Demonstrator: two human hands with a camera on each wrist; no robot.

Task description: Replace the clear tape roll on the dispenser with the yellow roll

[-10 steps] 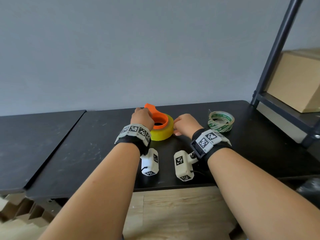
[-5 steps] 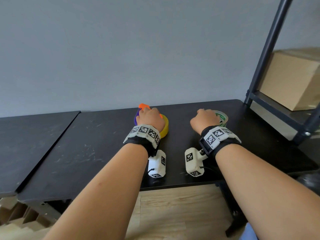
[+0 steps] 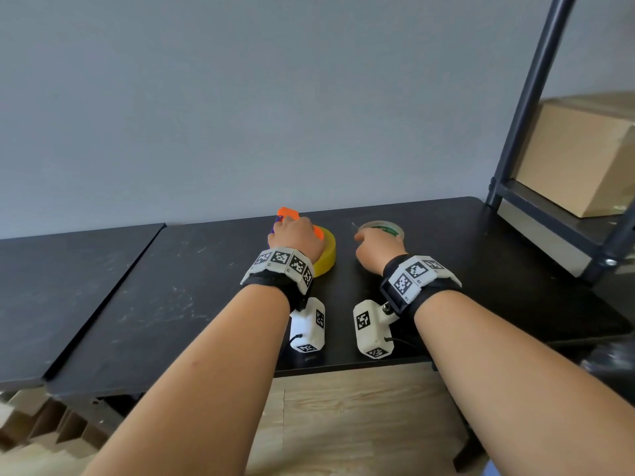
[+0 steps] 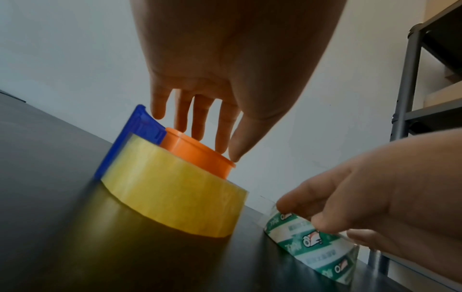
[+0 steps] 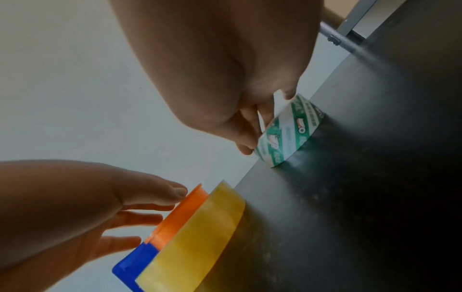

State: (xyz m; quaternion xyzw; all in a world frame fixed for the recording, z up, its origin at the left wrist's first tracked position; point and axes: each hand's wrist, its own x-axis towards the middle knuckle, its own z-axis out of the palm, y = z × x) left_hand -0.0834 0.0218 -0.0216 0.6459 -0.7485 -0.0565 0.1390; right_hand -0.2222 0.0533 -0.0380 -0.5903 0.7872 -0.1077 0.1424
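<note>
The yellow roll point(image 4: 172, 199) sits around the orange dispenser point(image 4: 197, 156) on the dark surface point(image 3: 171, 304). The left hand point(image 3: 295, 237) rests straight fingers on its rim. At three o'clock of it, the right hand point(image 3: 376, 250) pinches the clear roll point(image 5: 290, 134), which lies flat.

Hidden in the head view behind the left hand point(image 3: 296, 237): most of the orange and blue dispenser point(image 3: 288, 212). Hidden behind the right hand point(image 3: 377, 248): near half of the clear roll point(image 3: 386, 228). Cut off at the right edge: cardboard box point(image 3: 580, 156). Grip on the clear roll point(image 4: 315, 249) partly blurred in the left wrist view; print unreadable.
</note>
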